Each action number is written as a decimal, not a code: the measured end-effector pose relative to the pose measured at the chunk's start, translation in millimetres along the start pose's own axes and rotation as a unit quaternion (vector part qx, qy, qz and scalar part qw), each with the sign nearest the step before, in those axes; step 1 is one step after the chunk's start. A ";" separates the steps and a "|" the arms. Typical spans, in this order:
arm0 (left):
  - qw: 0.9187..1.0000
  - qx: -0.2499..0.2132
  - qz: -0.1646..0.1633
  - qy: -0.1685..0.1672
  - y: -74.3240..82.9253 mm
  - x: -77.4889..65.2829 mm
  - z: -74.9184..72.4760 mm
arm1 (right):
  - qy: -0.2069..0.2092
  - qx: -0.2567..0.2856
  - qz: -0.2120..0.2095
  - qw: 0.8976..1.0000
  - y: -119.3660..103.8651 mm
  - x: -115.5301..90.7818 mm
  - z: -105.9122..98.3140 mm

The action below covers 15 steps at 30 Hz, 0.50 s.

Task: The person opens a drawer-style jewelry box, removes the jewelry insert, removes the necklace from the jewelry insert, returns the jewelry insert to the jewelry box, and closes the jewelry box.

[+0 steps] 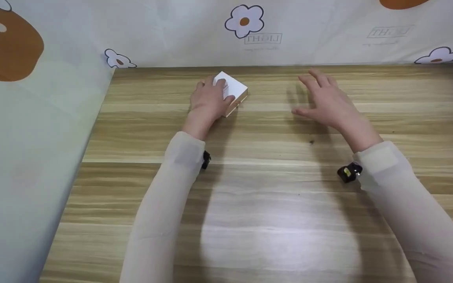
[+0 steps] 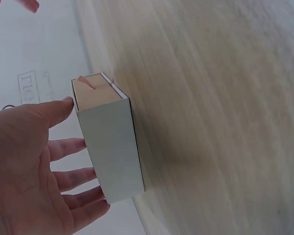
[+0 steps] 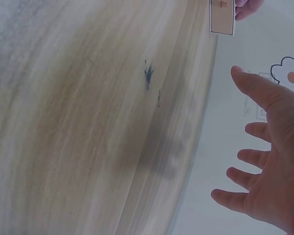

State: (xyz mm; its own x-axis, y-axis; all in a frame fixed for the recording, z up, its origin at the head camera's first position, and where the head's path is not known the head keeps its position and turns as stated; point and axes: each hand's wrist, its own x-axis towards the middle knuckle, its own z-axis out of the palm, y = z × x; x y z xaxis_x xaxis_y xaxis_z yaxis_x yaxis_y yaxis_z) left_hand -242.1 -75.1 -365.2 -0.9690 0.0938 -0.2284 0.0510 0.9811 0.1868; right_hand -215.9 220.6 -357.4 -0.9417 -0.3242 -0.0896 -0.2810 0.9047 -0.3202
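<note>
A small white box (image 1: 233, 87) lies flat on the wooden table near its back edge. Its tan end (image 2: 95, 90), with a small ribbon tab sticking out, shows in the left wrist view. My left hand (image 1: 209, 99) rests over the box from the left, fingertips and thumb touching its top face without curling round it. Part of the top is hidden under the fingers. Well to the right of the box, my right hand (image 1: 330, 103) hovers over the table with spread, slightly bent fingers and nothing in it. The right wrist view catches the box's tan end (image 3: 222, 18) at the top.
The wood-grain table (image 1: 266, 173) runs back to a pale curtain (image 1: 179, 31) printed with flowers, which also hangs along the left side. A dark mark (image 1: 311, 142) is on the tabletop below the right hand. Both wrists carry small black cameras.
</note>
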 end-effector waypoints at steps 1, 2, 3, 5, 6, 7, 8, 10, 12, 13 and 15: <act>1.000 0.000 0.001 0.001 0.1 -1.2 -0.4 | -0.001 0.000 0.000 1.000 -0.2 -0.3 0.4; 1.000 0.000 0.001 0.001 0.2 -2.4 -0.9 | -0.002 0.001 0.001 1.000 -0.6 -0.5 0.8; 1.000 0.001 0.001 0.001 0.5 -3.9 -1.5 | -0.003 0.002 0.001 1.000 -1.0 -0.8 1.1; 1.000 0.004 0.001 0.000 1.0 -6.4 -2.7 | -0.006 0.003 0.002 1.000 -1.5 -1.2 1.8; 1.000 0.005 0.000 -0.001 1.3 -7.9 -3.2 | -0.007 0.002 0.001 1.000 -1.8 -1.5 1.9; 1.000 0.007 0.000 -0.001 1.5 -9.1 -3.5 | -0.009 0.002 0.001 1.000 -2.3 -1.6 1.9; 1.000 0.009 -0.001 -0.002 1.6 -10.4 -3.8 | -0.010 0.001 0.001 1.000 -2.6 -1.6 1.9; 1.000 0.011 -0.002 -0.003 1.7 -12.6 -4.0 | -0.011 -0.002 0.000 1.000 -3.0 -1.5 1.9; 1.000 0.009 -0.004 -0.003 1.5 -15.0 -4.3 | -0.013 -0.004 -0.002 1.000 -3.8 -1.5 2.0; 1.000 0.006 -0.005 -0.004 1.2 -16.0 -4.6 | -0.013 -0.004 -0.003 1.000 -4.3 -1.6 2.1; 1.000 0.000 -0.005 -0.006 0.5 -18.1 -5.5 | -0.015 -0.005 -0.005 1.000 -4.7 -1.9 2.5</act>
State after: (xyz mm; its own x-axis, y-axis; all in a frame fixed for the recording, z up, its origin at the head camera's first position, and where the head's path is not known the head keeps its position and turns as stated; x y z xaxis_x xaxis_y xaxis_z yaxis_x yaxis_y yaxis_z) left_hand -225.9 -77.3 -355.8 -0.9667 0.0867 -0.2409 0.0418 0.9818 0.1854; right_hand -212.3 216.2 -358.1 -0.9331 -0.3410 -0.1142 -0.2923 0.9042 -0.3114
